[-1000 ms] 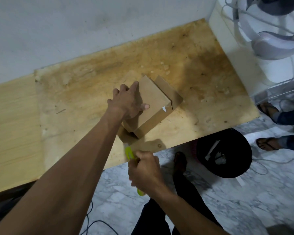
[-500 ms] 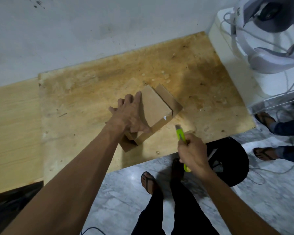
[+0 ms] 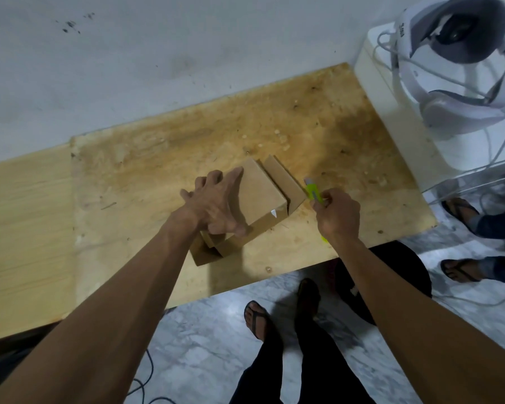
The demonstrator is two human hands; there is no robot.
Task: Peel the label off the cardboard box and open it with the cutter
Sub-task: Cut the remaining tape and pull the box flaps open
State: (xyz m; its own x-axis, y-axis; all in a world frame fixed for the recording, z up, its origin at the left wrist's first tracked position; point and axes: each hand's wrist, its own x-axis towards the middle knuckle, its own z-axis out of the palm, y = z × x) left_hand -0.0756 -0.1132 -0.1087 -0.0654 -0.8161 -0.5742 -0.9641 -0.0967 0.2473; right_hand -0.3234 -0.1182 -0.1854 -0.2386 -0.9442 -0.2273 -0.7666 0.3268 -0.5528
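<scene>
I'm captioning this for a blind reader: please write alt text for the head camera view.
A person's left hand presses down on a small brown cardboard box on a worn wooden table, while the right hand holds a lime-green cutter beside the box's open right flap.

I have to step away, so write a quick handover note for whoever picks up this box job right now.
Left hand: spread flat on the cardboard box, pinning it to the wooden table.
Right hand: gripping the green cutter, tip at the raised far-right flap.
Done: flaps on two sides are loose; no label visible, only a small white scrap at one corner.
Left: finish cutting and open the box fully.
</scene>
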